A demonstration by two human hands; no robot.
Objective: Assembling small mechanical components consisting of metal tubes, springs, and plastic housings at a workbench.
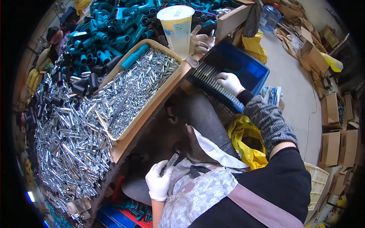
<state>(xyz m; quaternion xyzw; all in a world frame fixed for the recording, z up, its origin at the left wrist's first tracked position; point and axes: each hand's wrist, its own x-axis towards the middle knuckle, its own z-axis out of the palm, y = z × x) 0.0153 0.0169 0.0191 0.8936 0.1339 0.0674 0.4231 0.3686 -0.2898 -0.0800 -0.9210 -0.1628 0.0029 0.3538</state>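
My left hand point(157, 182), in a white glove, is low in the middle, wrapped round a short, dark grey metal rod point(173, 159) that tilts up to the right. My right hand point(230, 83), gloved too, reaches into a blue plastic crate point(262, 72). Its fingers are bent together over a row of slim metal rods point(209, 73) laid side by side along the crate's near side. What those fingertips grip is hidden. A floral apron point(205, 190) covers my lap beside the left hand.
On the bench at left, a shallow tray point(173, 57) holds small metal parts, with loose metal pieces point(68, 140) heaped beside it. Teal plastic handles point(125, 22) pile up behind. A paper cup point(176, 32) stands by the tray. Yellow bags point(243, 140) and cardboard boxes point(338, 146) lie right.
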